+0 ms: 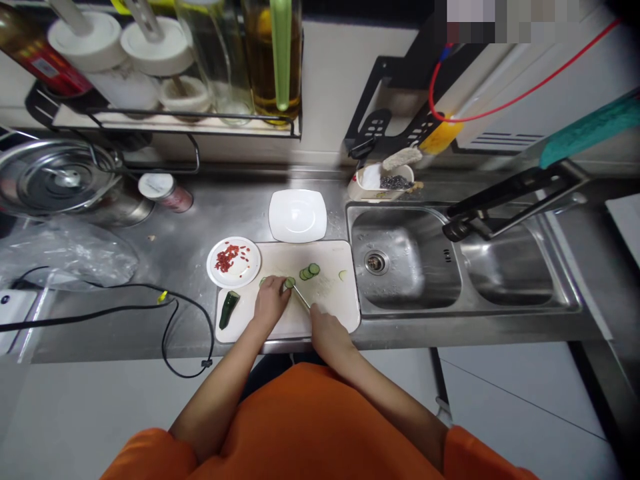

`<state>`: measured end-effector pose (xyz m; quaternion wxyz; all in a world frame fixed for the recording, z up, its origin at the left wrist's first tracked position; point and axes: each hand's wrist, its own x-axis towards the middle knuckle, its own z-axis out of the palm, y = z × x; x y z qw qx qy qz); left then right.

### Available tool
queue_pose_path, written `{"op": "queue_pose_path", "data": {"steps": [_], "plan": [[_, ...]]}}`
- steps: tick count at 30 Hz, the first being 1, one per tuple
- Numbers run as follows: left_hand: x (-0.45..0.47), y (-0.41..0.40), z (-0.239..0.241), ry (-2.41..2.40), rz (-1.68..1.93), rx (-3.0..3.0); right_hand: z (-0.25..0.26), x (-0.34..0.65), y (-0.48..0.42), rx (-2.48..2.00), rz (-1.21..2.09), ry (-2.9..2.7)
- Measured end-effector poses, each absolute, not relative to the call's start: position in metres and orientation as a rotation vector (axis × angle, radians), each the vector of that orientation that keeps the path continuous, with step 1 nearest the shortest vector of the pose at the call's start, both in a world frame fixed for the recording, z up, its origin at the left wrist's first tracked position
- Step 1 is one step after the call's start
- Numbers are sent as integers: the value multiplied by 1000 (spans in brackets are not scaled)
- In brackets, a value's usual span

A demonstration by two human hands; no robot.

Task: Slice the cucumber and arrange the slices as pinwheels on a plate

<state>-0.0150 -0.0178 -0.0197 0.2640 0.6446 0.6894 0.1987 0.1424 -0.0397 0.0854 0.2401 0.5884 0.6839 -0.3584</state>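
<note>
A white cutting board (330, 303) lies on the steel counter in front of me. My left hand (270, 301) presses down on a piece of cucumber (289, 283), whose cut end shows at my fingertips. My right hand (325, 327) grips a knife (301, 296), its thin blade meeting the cucumber's cut end. A few green cucumber slices (309, 271) lie just beyond the blade, and one more slice (343, 275) lies near the board's right edge. A dark green cucumber end (229, 309) rests on the board's left side.
A small round plate with chopped red chilli (233, 262) touches the board's left corner. An empty square white plate (297, 215) sits behind the board. A double sink (405, 257) with a black tap (500, 203) is right. A black cable (170, 313) loops left; pot lid (60, 177) far left.
</note>
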Motion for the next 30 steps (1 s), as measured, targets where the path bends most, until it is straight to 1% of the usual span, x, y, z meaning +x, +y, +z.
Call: {"op": "queue_pose_path", "data": {"steps": [7, 16, 26, 30], "plan": [[-16, -16, -18, 1867, 508, 1723, 82, 141, -41, 1625, -1004, 1883], [-14, -9, -17, 1859, 472, 1701, 97, 167, -57, 1593, -1059, 1723], [-7, 1, 0, 1829, 396, 1664, 95, 176, -61, 1593, -1024, 1769], [-16, -4, 4, 1885, 430, 1570, 93, 178, -62, 1593, -1013, 1779]]}}
